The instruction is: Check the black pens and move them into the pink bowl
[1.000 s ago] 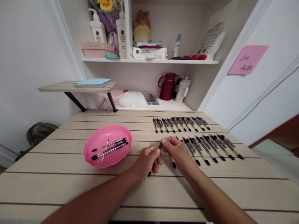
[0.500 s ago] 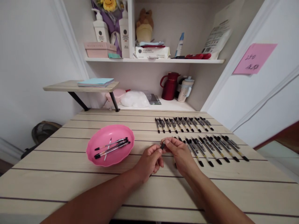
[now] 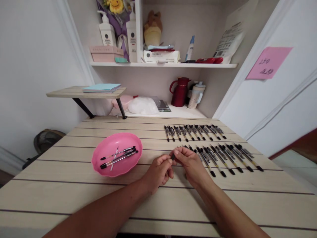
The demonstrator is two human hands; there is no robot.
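Above the middle of the desk, my left hand (image 3: 159, 170) is closed around a pen (image 3: 172, 157), mostly hidden in the fingers; a short black part shows. My right hand (image 3: 192, 163) pinches the same pen at its upper end, the fingertips of both hands almost touching. To the left stands a pink bowl (image 3: 99, 150) with several black-capped clear pens (image 3: 121, 158) and a thin white refill-like stick in it. Just right of my right hand lies a slanted row of pens (image 3: 224, 158). Behind it is a second row of pens (image 3: 195, 131).
A small raised shelf (image 3: 61, 92) with papers (image 3: 101, 87) stands at the back left. Along the back are a white plastic bag (image 3: 143, 105), a red jug (image 3: 180, 92) and a pale cup (image 3: 196, 96). A pink note (image 3: 269, 62) hangs at the right.
My right fingertips have shifted slightly on the pen, and less of its black part shows between the hands. The bowl and both pen rows are the same.
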